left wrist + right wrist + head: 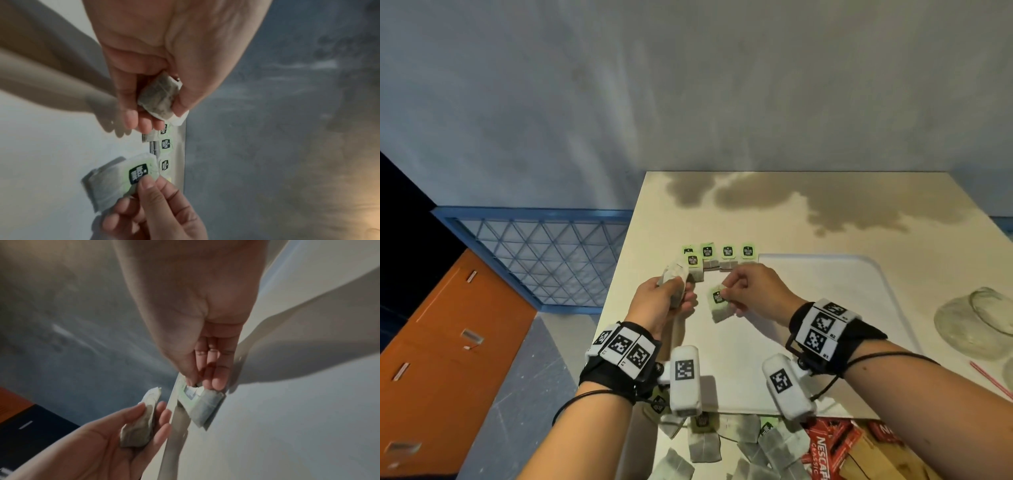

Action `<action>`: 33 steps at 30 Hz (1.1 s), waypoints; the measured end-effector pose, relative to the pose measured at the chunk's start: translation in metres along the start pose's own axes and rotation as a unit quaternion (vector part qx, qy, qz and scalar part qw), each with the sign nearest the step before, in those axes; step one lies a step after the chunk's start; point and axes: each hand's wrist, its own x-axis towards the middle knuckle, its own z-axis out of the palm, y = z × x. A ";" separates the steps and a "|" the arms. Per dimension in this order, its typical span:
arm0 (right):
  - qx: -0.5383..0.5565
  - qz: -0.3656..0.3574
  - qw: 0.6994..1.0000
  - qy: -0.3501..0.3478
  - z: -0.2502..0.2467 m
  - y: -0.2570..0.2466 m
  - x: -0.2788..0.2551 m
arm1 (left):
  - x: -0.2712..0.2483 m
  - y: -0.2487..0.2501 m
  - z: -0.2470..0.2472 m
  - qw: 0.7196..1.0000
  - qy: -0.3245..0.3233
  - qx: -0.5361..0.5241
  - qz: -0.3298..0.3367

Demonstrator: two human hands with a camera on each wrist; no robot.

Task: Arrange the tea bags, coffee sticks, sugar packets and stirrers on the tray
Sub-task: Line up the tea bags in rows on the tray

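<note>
Pinching tagged tea bag [719,305], right hand [751,291]; left hand [664,301] clutching bags.

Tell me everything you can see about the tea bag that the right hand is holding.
The tea bag is a flat, greyish paper pouch of dark tea, with a pale green tag bearing a dark label lying against its upper part. The right hand pinches it at the tag end between thumb and fingers, so that the pouch hangs tilted. It is above the white tray, near the tray's far left corner, just short of the row of tea bags laid there. Whether its lower edge touches the tray cannot be told.
</note>
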 end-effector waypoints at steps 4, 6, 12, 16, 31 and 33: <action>-0.025 -0.005 0.997 0.076 -0.004 -0.003 0.019 | 0.003 -0.001 -0.002 1.000 0.016 0.017 0.003; -0.017 0.007 0.995 0.099 -0.004 -0.008 0.029 | 0.004 -0.001 -0.002 1.000 0.026 0.011 0.004; -0.035 0.020 0.993 0.112 0.000 -0.013 0.053 | 0.009 -0.001 -0.005 0.997 0.037 0.049 0.037; -0.067 0.012 0.991 0.114 -0.006 -0.013 0.061 | 0.006 0.002 -0.003 0.999 0.028 0.001 0.022; -0.155 0.066 0.981 0.097 -0.066 -0.001 0.064 | -0.002 0.007 0.008 0.998 -0.031 0.007 -0.050; -0.151 0.069 0.983 0.079 -0.075 -0.002 0.061 | -0.003 0.010 0.009 0.998 -0.034 -0.010 -0.050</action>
